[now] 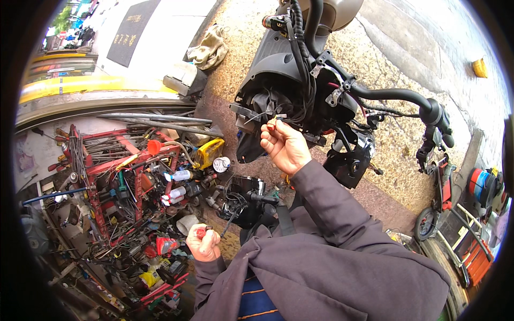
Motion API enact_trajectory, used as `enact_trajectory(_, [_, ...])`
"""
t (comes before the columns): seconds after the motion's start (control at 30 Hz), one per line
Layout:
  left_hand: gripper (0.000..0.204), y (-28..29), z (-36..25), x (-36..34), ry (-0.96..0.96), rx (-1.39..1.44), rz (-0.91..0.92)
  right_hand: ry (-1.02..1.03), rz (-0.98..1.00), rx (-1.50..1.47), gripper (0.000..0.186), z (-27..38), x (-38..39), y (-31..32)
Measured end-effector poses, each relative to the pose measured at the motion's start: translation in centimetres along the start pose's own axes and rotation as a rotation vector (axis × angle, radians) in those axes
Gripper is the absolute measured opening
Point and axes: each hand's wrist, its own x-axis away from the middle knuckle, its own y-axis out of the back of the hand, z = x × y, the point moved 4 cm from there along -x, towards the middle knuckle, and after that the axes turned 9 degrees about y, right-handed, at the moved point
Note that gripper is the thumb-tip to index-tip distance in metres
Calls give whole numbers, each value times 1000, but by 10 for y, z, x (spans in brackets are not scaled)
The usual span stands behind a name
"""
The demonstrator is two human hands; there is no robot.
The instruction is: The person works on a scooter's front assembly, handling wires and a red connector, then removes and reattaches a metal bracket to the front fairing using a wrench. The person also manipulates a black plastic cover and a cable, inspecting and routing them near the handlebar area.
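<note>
**Two hands, two small red things, one open scooter**

The right hand (284,145) is lifted up in the middle of the scene. Its grip is pressed together, pinching a small red wire end (271,127) between thumb and finger. The red bit is right beside a white wire tip (279,116) that sticks out of the scooter (278,69). I cannot tell if the two touch.

The left hand (203,243) is low and near, close to the person's chest. It is curled into a fist, and its grip is closed on a small red tool (201,232) that pokes out of the top. A thin dark tip points out to the right.

The scooter stands far from the person, with its front cover off. A fat bunch of black cables (302,48) runs down its middle. A black handlebar (399,96) reaches to the right. A shiny black cover piece (350,158) hangs just right of the right hand.

On the left is a red tool rack (131,176), full of tools and wires. A yellow box (209,152) and a round gauge (221,163) lie beside it. A tan cloth (210,49) lies on the ground far off. Both arms wear grey sleeves (332,214).
</note>
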Motion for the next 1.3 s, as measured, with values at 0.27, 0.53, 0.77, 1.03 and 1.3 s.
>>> enact_trajectory(0.27, [12, -3, -2, 2, 0, 1, -4, 18, -19, 1, 17, -7, -5, 4])
enact_trajectory(0.53, [11, -9, -3, 3, 20, -5, 23, 30, -32, -5, 17, -9, -6, 3])
enact_trajectory(0.77, [15, -5, -2, 8, 23, -6, -27, 5, -18, 51, 19, -10, 0, 2])
enact_trajectory(1.03, [10, -12, -7, 10, -16, -35, -19, 4, -24, 137, 19, -7, 3, 6])
enact_trajectory(1.3, [8, -10, -15, 13, -30, -187, -10, -148, 432, 821, 18, -63, 81, -43])
